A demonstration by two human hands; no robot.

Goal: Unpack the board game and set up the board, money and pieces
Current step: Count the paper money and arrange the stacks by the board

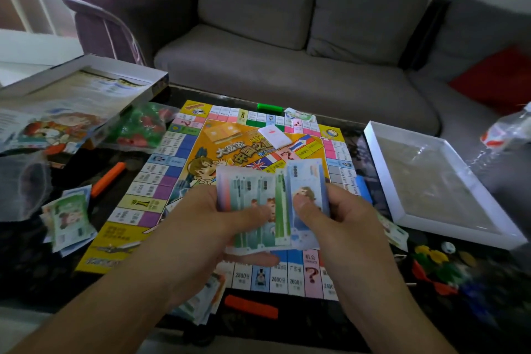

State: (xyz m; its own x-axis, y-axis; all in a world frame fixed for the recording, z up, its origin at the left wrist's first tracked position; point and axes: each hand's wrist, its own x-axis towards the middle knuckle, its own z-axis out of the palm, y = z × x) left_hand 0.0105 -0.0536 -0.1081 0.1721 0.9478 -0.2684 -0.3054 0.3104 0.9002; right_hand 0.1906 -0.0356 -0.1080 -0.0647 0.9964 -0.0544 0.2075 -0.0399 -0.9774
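The game board point(178, 169) lies unfolded on the dark table. Both hands hold a fanned stack of paper money point(258, 190) above the board's near half. My left hand point(218, 224) grips the stack from the left, thumb on top. My right hand point(339, 215) pinches a blue note at the stack's right side. More money lies in piles at the left point(69, 218), at the near edge point(204, 304), beside the white box tray point(396, 234) and at the board's far side point(300, 115). A white card deck point(274, 136) rests on the board. Coloured playing pieces point(439, 270) lie at the right.
The box lid point(71, 100) with a leaflet sits at the left, a bag of green and red pieces point(138, 129) beside it. An empty white box tray point(382, 152) stands at the right. Orange point(107, 175), point(251, 306), green point(270, 108) and blue point(362, 188) holders lie around the board. A grey sofa point(287, 66) is behind.
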